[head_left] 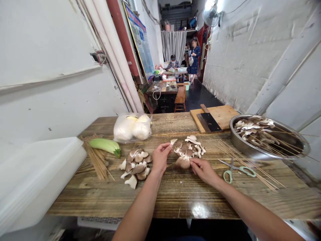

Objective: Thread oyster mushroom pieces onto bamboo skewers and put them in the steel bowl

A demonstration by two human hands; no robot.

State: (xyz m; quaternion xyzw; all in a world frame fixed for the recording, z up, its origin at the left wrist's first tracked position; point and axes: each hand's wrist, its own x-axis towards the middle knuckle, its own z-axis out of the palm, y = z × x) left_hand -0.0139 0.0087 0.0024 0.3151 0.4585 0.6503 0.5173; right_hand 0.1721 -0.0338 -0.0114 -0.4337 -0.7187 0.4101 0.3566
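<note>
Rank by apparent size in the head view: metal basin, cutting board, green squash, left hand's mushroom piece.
1. Metal basin
2. Cutting board
3. Green squash
4. Mushroom piece in the left hand

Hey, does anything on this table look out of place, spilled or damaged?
Nothing on it looks spilled or damaged. Mildly odd: the scissors lie with blades apart near the right hand, rather than closed. Some skewers also jut past the rim of the metal basin, where they could snag.

Table (100,199) bare along front; scissors (233,168), skewers (241,154) between right hand (202,170), bowl (242,147).
</note>
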